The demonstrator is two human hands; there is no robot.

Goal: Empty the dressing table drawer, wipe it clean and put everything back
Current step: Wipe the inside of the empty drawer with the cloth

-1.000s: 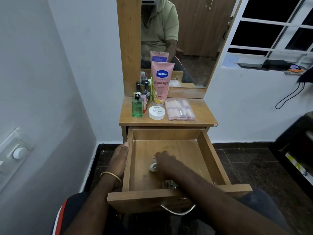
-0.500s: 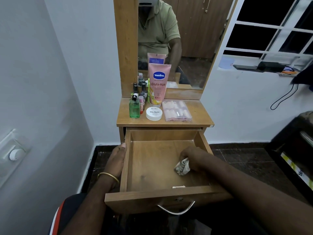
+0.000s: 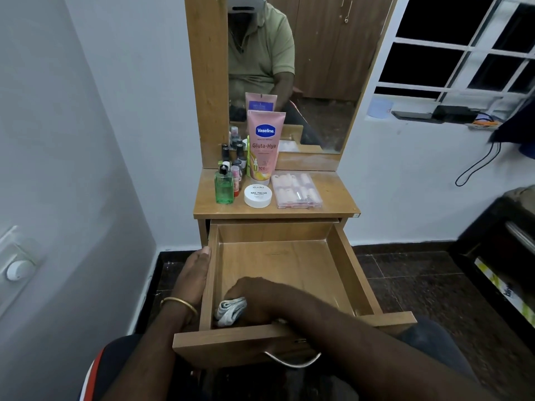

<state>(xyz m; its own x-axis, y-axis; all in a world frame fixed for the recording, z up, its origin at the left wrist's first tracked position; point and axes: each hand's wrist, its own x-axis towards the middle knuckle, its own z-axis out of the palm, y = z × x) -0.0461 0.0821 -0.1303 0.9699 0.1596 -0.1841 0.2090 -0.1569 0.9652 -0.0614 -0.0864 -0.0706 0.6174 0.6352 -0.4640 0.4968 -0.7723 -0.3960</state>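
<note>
In the drawer's [image 3: 350,273] near-left corner, right hand [image 3: 260,299] fingers clamped on wadded cloth [image 3: 230,311]; left hand [image 3: 194,276] fingers flat, bracing side; best press into corners.

A tall mirror [image 3: 315,82] with a wood frame stands in the middle. Left of the mirror is a plain white wall [image 3: 86,140] with a round switch [image 3: 17,270]. Right of the mirror is a window [image 3: 463,44] with white bars, dark outside. Below the window a black cord [image 3: 477,166] hangs. The floor [image 3: 419,279] under the mirror is dark tile.
</note>
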